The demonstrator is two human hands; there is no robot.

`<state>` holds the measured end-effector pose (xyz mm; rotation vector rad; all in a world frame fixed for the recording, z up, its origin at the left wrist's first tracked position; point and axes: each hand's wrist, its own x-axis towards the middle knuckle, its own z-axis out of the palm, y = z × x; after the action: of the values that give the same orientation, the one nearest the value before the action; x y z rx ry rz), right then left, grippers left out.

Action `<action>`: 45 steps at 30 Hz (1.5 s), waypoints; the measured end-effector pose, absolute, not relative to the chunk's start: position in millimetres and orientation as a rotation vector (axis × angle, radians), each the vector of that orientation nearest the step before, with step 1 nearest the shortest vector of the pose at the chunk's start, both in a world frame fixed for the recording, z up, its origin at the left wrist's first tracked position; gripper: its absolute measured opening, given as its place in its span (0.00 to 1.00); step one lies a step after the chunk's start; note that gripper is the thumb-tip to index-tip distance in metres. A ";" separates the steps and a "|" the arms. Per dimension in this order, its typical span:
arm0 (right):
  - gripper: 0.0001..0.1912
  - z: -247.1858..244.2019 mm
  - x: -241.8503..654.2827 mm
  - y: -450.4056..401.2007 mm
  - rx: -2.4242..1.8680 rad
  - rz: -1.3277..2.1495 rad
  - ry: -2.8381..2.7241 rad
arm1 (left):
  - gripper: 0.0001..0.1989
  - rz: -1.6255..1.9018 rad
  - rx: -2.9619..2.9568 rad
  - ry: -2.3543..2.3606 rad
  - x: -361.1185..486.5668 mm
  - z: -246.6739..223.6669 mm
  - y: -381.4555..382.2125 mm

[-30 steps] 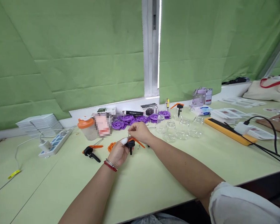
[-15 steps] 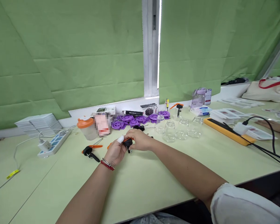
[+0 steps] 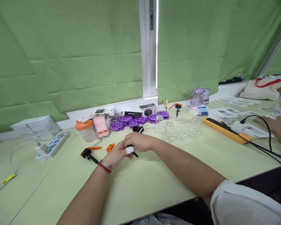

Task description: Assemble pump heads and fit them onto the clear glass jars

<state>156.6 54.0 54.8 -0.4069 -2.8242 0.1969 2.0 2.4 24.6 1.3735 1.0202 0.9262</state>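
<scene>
Gripping black part in curled left hand, with right hand arched over; can't tell right's grip. Mostly hidden; slim where protruding.

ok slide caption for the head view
Left hand and right hand meet around a black part over a pale table, purple pieces and clear jars beyond.

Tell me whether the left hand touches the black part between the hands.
Touching: in the head view, the left hand closes around the black part, white-wrapped thumb across it, one end sticking out.
</scene>
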 end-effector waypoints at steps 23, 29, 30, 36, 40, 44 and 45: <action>0.07 -11.2 225.7 75.9 -2.011 0.500 -1.859 | 0.08 1.167 1.025 1.148 1.6 12.2 16.4; 0.08 -10.4 224.1 79.5 -2.046 0.440 -1.838 | 0.08 1.181 1.010 1.118 -2.7 7.6 20.0; 0.08 -9.5 224.4 79.1 -2.040 0.427 -1.847 | 0.08 1.187 1.007 1.114 -3.4 7.3 20.5; 0.08 3.8 222.5 58.8 -1.721 0.311 -2.104 | 0.08 1.201 0.991 1.080 -6.8 7.8 22.4; 0.06 8.1 212.6 39.6 -1.307 0.208 -2.417 | 0.07 1.218 0.967 1.049 -5.8 9.9 20.3; 0.06 6.1 204.5 33.8 -1.254 0.186 -2.513 | 0.07 1.193 0.967 1.019 -2.2 12.1 16.9; 0.06 5.4 203.8 34.0 -1.239 0.175 -2.530 | 0.07 1.187 0.967 1.015 -1.5 12.3 16.3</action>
<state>203.8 34.0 5.4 -1.2388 -2.5305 0.1749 -1.5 16.3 12.3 0.9669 1.0149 1.1874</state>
